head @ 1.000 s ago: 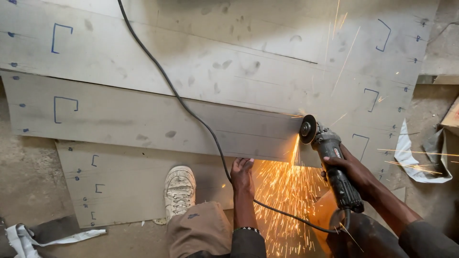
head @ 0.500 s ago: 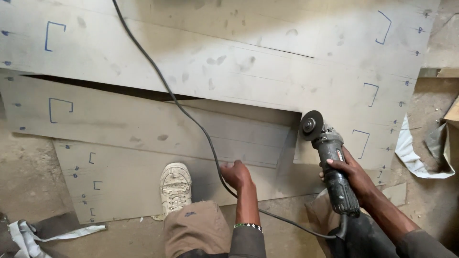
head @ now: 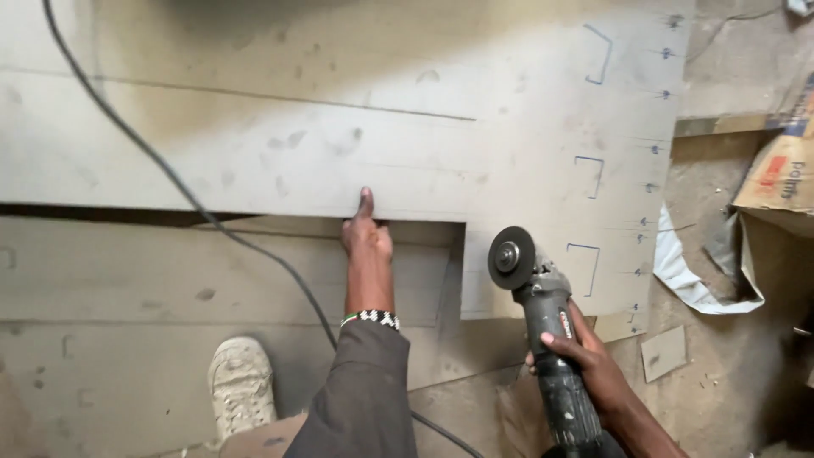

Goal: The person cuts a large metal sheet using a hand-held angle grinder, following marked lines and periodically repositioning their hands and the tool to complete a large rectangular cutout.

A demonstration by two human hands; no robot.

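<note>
My right hand (head: 585, 365) is wrapped tight around the body of the grey and black corded angle grinder (head: 543, 331), fingers curled over its top; the thumb side is hidden behind the housing. The grinder's long axis runs from lower right, near my wrist, up and slightly left, with the dark round cutting disc (head: 511, 258) at the far end. The disc faces up toward me and sits just beside the vertical cut edge of the large pale grey metal sheet (head: 407, 144). I cannot tell whether the disc touches the sheet. The grinder's tail end is cut off by the lower frame edge.

My left hand (head: 366, 233) reaches forward, fingers held together, one fingertip (head: 365, 197) laid flat on top of the sheet and the rest hooked at its cut lower edge. The fingers under the edge are not visible. A black-and-white beaded bracelet (head: 370, 318) sits at the wrist above a dark grey sleeve (head: 360, 390).

A second grey sheet (head: 127, 280) lies below the first, partly covered by it. The black power cable (head: 170, 174) crosses both sheets from upper left down to my arm, then passes behind the sleeve. My dusty white shoe (head: 240, 382) stands on the lower sheet. Blue bracket marks (head: 591, 174) line the top sheet's right side. A brown cardboard box (head: 776, 174) is cut off at right.
</note>
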